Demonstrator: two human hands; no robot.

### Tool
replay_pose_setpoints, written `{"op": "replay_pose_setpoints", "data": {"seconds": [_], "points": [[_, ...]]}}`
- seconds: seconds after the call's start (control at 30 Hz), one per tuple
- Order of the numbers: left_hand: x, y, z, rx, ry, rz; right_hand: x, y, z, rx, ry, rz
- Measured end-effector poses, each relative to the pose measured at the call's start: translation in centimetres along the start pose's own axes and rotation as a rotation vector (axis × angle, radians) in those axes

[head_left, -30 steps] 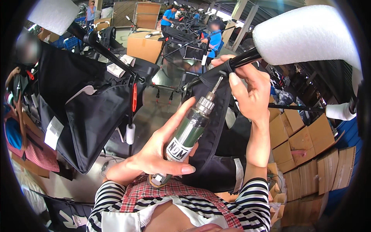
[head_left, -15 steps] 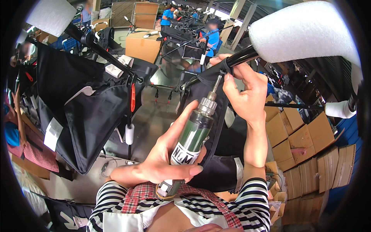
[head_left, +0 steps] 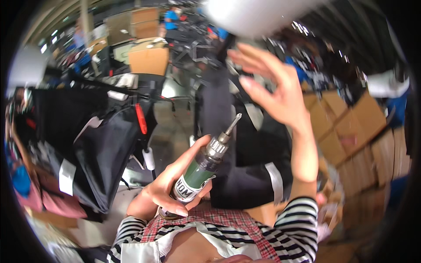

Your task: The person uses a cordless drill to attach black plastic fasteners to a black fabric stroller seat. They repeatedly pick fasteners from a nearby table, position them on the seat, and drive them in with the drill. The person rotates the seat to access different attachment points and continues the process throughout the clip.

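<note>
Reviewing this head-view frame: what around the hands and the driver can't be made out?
- Right hand: motion-blurred; what it reaches for is unclear.
- Driver base: hidden under the left hand.
- White padded bar: blurred, cut off by the top edge.
- Background workers: too small and blurred.

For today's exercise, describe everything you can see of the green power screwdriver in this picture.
The power screwdriver has a dark green cylindrical body with a pale label band, a ribbed silver metal chuck and a slim bit ending in a pointed tip. It tilts up and to the right, with the bit free in the air. The left hand wraps around its lower body; the right hand is raised above it, open and apart.
</note>
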State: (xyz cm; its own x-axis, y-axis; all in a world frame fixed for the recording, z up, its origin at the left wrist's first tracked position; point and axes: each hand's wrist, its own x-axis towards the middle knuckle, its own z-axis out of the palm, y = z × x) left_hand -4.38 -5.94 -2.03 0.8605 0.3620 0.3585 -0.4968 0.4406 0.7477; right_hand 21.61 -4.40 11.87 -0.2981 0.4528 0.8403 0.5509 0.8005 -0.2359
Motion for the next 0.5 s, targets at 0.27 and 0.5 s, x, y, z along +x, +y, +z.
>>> {"op": "replay_pose_setpoints", "data": {"seconds": [0.27, 0.5], "points": [[1.0, -5.3, 0.8, -0.019, 0.288, -0.189, -21.3, 1.9, -11.7, -0.320, -0.068, 0.753], [7.4, -8.4, -7.8, -0.017, -0.898, -0.133, -51.3, -3.5, -8.7, -0.557, -0.010, 1.441]]}}
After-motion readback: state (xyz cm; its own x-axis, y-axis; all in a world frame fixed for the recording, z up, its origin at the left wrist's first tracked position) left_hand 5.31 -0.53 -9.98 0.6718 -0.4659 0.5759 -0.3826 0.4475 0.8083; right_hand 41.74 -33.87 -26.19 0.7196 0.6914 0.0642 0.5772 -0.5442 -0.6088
